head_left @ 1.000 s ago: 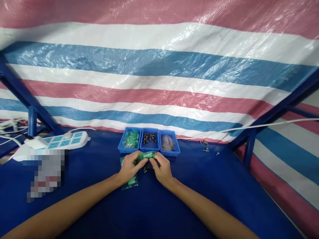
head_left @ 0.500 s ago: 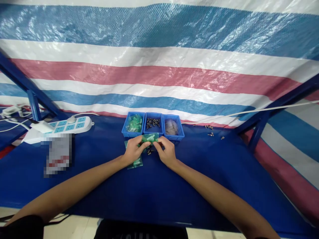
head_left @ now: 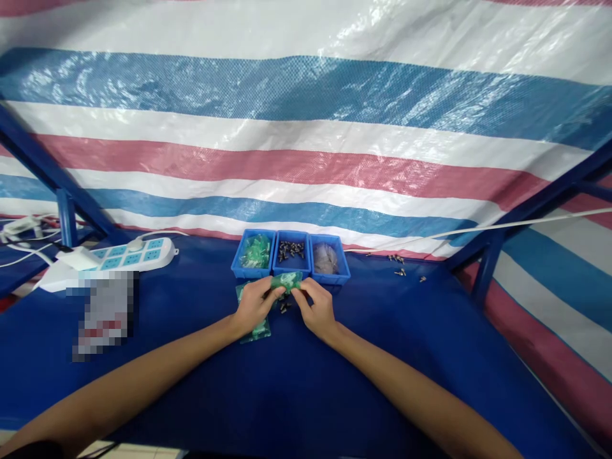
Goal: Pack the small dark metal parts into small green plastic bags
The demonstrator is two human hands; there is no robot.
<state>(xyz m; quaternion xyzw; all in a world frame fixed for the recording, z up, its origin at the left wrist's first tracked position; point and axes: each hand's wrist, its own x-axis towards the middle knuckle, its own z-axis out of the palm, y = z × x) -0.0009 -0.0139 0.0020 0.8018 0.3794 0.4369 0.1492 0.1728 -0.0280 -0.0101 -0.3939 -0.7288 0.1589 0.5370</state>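
Between my two hands is a small green plastic bag (head_left: 287,280), held just in front of the blue bins. My left hand (head_left: 255,304) pinches its left end between thumb and fingers. The right end is pinched by my right hand (head_left: 315,308). Under and beside my left hand lie more green bags (head_left: 259,330), partly covered by it. A few small dark metal fittings (head_left: 285,307) lie on the table between my wrists. What the held bag contains is too small to make out.
Three blue bins stand in a row: green bags in the left bin (head_left: 253,253), metal fittings in the middle bin (head_left: 291,252), clear bags in the right bin (head_left: 329,259). Loose fittings (head_left: 400,272) lie to the right. A white power strip (head_left: 157,253) and a blurred grey packet (head_left: 108,312) are at left.
The camera view has tilted up, so the table and bins sit lower in the picture. Both hands still grip the green bag, whose printed face shows a little differently.
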